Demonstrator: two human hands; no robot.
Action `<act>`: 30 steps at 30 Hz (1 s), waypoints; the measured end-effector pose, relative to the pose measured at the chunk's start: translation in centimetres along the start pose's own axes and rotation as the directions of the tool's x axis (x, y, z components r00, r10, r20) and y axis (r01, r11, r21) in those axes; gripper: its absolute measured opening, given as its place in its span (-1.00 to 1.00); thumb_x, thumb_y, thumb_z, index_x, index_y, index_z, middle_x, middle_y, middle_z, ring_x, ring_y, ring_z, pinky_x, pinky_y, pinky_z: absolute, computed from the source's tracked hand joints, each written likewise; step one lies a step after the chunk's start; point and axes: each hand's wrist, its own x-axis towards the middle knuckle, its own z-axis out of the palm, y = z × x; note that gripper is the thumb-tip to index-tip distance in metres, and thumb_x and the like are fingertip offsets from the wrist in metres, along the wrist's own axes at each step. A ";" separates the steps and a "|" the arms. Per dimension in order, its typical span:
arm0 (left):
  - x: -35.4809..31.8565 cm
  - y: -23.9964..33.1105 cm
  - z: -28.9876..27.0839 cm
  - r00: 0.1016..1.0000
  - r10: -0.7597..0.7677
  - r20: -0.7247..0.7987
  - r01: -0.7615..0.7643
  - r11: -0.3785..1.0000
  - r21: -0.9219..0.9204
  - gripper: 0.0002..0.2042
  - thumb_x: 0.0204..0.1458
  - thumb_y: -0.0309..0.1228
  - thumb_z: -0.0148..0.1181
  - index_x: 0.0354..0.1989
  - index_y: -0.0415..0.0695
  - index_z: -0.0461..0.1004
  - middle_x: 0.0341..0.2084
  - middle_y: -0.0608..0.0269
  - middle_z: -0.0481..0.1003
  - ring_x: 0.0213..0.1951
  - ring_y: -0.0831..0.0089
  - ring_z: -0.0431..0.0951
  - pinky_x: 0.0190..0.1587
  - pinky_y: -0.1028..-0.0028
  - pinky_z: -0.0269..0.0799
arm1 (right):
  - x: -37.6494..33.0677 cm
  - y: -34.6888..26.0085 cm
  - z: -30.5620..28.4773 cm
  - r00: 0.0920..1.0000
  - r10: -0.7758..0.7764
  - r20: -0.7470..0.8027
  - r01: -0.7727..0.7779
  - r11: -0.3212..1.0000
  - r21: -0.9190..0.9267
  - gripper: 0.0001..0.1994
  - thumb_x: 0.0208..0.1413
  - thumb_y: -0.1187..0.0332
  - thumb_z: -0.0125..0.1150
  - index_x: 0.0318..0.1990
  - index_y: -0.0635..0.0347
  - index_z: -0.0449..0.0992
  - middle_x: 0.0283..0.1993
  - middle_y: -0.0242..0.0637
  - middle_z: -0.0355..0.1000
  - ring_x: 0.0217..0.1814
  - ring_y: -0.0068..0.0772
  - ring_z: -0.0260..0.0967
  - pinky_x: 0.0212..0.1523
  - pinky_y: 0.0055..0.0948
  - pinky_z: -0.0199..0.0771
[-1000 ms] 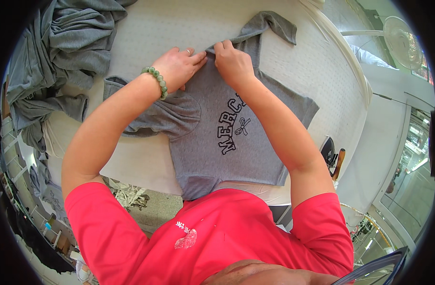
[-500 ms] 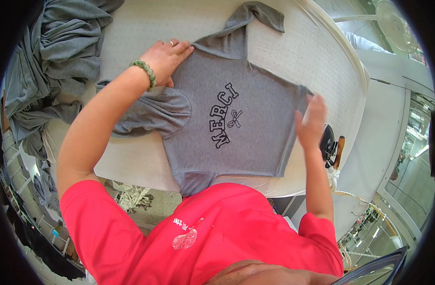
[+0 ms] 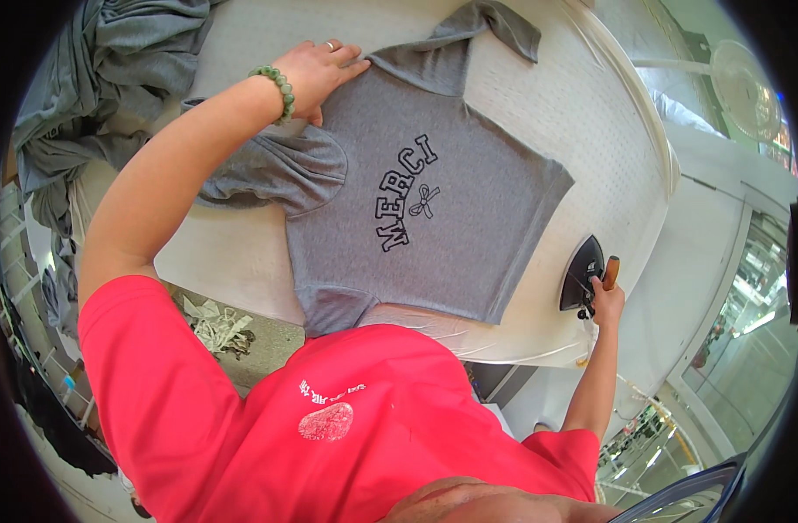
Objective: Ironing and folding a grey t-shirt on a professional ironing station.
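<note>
A grey sweatshirt [image 3: 468, 218] with dark lettering and a small bow motif lies spread on a padded, cloth-covered ironing table [image 3: 582, 113]. One sleeve stretches toward the far side, while the hood-like gathered part [image 3: 277, 170] bunches at the left. My left hand [image 3: 316, 77], with a green bead bracelet and a ring, rests on the garment's far left corner, fingers stretched out. At the right edge of the table, my right hand [image 3: 606, 301] grips the wooden handle of a black iron [image 3: 582, 272]. The iron is to the right of the sweatshirt's hem, apart from it.
A heap of grey garments [image 3: 146, 61] covers the table's far left. Below the near edge lie pale cloth scraps [image 3: 216, 327]. A white fan [image 3: 743, 78] stands beyond the far right, and a cord or hose runs down near my right forearm.
My right hand has left the sweatshirt's hem, moved right and down, and taken hold of the iron. My left hand stays on the garment.
</note>
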 end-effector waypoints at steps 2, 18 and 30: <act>-1.2 -0.3 -0.1 0.999 -0.036 0.008 0.036 0.999 0.000 0.12 -0.37 -0.28 0.69 0.51 -0.07 0.21 0.45 0.14 0.25 0.40 0.16 0.32 0.32 0.23 0.39 | -3.7 -8.7 -1.7 0.991 -0.017 0.134 -0.010 0.980 0.201 -0.66 0.26 0.13 0.40 -0.20 0.29 0.55 -0.62 -0.42 0.37 -0.63 -0.55 0.36 -0.59 -0.41 0.34; -5.5 1.0 4.5 0.925 -0.133 -0.357 0.032 0.961 -0.275 -0.51 -0.16 -0.43 0.48 0.06 -0.04 0.65 0.07 0.16 0.55 0.10 0.13 0.56 0.09 0.24 0.54 | -10.3 -53.5 11.0 0.686 -0.642 0.343 0.703 0.707 -0.082 -0.54 0.22 0.00 0.34 -0.03 0.29 0.63 -0.33 -0.02 0.60 -0.24 -0.01 0.60 -0.18 -0.14 0.52; -18.0 15.1 7.6 0.506 -0.678 -0.534 0.259 0.709 -0.656 -0.89 0.07 -0.51 0.41 -0.25 -0.13 0.63 -0.37 0.20 0.59 -0.33 0.21 0.61 -0.27 0.30 0.51 | -15.4 -55.3 13.5 0.402 -0.777 0.484 0.915 0.365 -0.174 -0.55 0.22 -0.01 0.35 -0.14 0.29 0.61 -0.17 0.12 0.63 -0.08 0.20 0.60 -0.05 0.04 0.54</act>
